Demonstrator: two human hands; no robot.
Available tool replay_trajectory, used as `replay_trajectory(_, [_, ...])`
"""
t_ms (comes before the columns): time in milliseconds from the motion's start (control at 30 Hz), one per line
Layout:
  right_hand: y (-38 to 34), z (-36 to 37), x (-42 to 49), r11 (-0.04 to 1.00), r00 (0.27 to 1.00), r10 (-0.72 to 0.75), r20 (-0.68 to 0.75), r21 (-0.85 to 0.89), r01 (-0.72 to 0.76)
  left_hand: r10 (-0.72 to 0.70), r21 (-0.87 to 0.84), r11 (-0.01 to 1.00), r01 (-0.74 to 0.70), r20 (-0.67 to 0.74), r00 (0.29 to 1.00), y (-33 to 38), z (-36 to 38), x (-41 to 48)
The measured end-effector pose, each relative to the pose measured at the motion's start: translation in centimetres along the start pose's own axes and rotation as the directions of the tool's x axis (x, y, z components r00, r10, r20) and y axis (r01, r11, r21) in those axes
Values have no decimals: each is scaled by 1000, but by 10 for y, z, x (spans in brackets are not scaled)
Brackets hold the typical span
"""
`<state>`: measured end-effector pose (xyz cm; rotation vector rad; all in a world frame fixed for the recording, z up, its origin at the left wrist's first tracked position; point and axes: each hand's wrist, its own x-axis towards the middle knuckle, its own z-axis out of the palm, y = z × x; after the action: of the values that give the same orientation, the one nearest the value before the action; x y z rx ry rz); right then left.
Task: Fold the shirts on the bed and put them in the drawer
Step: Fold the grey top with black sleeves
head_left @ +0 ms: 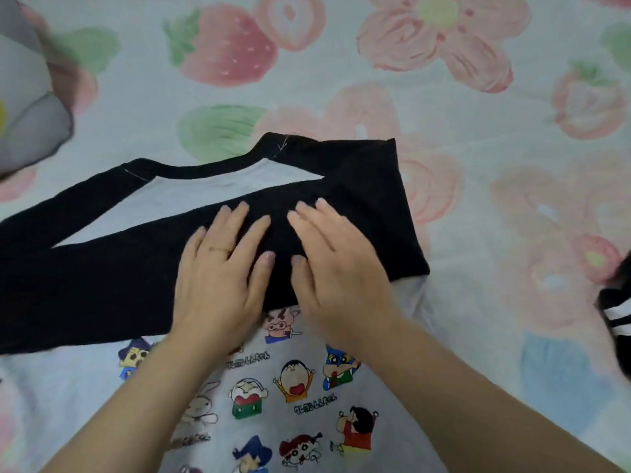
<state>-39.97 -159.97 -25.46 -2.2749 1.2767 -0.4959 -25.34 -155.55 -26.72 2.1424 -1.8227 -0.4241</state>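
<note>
Bed [478, 165] in strawberry-and-flower print. Flat across its middle, shirt [102, 285] with cartoon front and black sleeves folded in. Pressed flat on the folded sleeve, side by side, thumbs nearly touching, fingers straight, gripping nothing: left hand [222, 278] and right hand [341, 268]. Ring [220, 249] on the left.

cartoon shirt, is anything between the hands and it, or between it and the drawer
Nothing visible: the left hand and right hand press flat on the black sleeve folded across the cartoon shirt. The drawer is out of view, so that path cannot be judged.
</note>
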Motion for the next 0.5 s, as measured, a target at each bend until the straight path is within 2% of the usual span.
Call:
replay_trajectory(33, [4,9,10,998,992,8,128,-63,0,-80,109,992,69,107,991,-17,0,-11])
replay_trajectory(100, [33,15,21,970,972,41,233,-242,17,-208,225,959,172,150,967,-52,-7,-21])
replay_trajectory(167, [63,8,22,939,975,106,197,-343,-32,-331,258,919,298,94,939,-88,-23,-25])
replay_trajectory(233, [77,-6,22,907,963,225,146,-392,-153,-432,266,876,403,57,900,-111,-38,-31])
replay_trajectory(300, [68,-8,26,856,927,365,86,-423,-297,-440,254,871,421,22,898,-107,-42,-36])
replay_trajectory(333, [53,-2,29,853,929,367,51,-418,-314,-396,227,895,384,7,918,-95,-40,-37])
replay_trajectory(367, [32,8,31,884,952,302,47,-389,-261,-330,195,926,325,-3,944,-79,-34,-37])
replay_trajectory(433, [-13,36,29,959,988,60,141,-282,-18,-228,179,958,222,15,973,-53,-15,-38])
replay_trajectory(500, [-34,59,23,951,952,-104,287,-251,179,-255,207,949,239,55,965,-51,-2,-42])
